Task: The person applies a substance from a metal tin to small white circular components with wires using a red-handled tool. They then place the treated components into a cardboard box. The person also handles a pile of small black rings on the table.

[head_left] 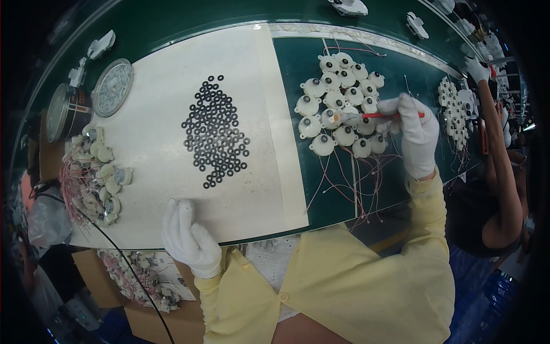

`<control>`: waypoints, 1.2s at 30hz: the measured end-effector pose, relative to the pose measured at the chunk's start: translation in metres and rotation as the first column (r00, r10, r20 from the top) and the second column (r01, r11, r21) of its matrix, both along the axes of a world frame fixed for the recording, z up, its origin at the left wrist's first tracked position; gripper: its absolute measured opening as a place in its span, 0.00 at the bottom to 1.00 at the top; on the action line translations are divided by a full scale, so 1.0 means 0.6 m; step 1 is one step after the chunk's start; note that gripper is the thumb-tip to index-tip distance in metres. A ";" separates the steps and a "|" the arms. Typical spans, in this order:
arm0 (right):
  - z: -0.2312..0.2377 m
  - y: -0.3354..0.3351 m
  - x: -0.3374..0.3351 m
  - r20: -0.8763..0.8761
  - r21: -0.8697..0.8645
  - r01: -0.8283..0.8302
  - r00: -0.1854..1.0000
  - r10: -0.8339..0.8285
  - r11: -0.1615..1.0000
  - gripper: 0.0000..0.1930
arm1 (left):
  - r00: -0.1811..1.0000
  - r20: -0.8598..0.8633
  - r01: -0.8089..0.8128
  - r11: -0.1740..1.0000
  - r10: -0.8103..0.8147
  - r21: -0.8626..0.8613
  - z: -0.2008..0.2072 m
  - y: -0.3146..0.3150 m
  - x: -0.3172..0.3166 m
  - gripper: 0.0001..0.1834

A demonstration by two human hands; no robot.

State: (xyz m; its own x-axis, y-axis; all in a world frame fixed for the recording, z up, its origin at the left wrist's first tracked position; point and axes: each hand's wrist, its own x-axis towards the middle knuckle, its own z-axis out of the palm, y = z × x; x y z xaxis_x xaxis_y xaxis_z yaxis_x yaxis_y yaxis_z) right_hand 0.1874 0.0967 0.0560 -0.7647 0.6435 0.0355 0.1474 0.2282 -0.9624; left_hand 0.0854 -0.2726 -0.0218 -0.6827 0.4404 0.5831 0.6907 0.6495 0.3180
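Right hand [417, 135], gloved — thumb and fingers pinched tight on a red-handled brush [381, 115], off to the right of the white sheet [269, 189]. Aimed left at one round white housing [330, 118] in the cluster on the green tabletop [292, 63], just beyond the sheet's right edge. Tip at or just above that housing; can't tell if touching.

Left hand [188, 238], also gloved, at the sheet's near edge — fingers loosely extended, nothing visible in grip. Black rings [215, 123] spread loose mid-sheet. Wired parts [107, 173] heaped along the sheet's left side.

Step in hand, by the look of it: brushing or dabbing at housings one by one. Next move probably calls for a light, controlled stroke near the housing's centre, then a clean lift — without nudging closely packed neighbours or snagging the pink wires [359, 200] trailing right of the sheet.
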 end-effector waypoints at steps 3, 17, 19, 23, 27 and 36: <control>-0.009 0.004 -0.011 -0.001 -0.034 0.015 1.000 -0.015 0.999 0.20 | 1.000 -0.003 0.001 1.000 -0.001 0.002 0.000 0.002 0.000 0.17; -0.026 0.015 -0.019 0.043 -0.051 0.005 0.999 -0.003 0.999 0.19 | 1.000 0.015 0.005 1.000 -0.005 -0.001 -0.001 0.000 0.000 0.18; -0.027 0.014 -0.017 0.041 -0.056 0.025 0.999 -0.022 0.998 0.19 | 1.000 0.015 0.004 1.000 -0.004 -0.001 -0.001 -0.001 0.000 0.18; -0.024 0.015 -0.011 0.015 -0.128 0.024 1.000 -0.022 0.991 0.18 | 1.000 0.013 0.012 1.000 -0.012 0.001 -0.003 -0.001 0.000 0.18; -0.025 0.020 -0.004 0.043 -0.050 0.045 0.998 -0.043 0.998 0.20 | 1.000 0.009 0.014 1.000 -0.014 -0.002 -0.003 -0.001 0.000 0.18; -0.016 0.026 -0.013 -0.052 -0.018 0.076 0.996 -0.076 0.997 0.21 | 1.000 0.010 0.006 1.000 -0.006 -0.003 -0.002 0.001 0.001 0.17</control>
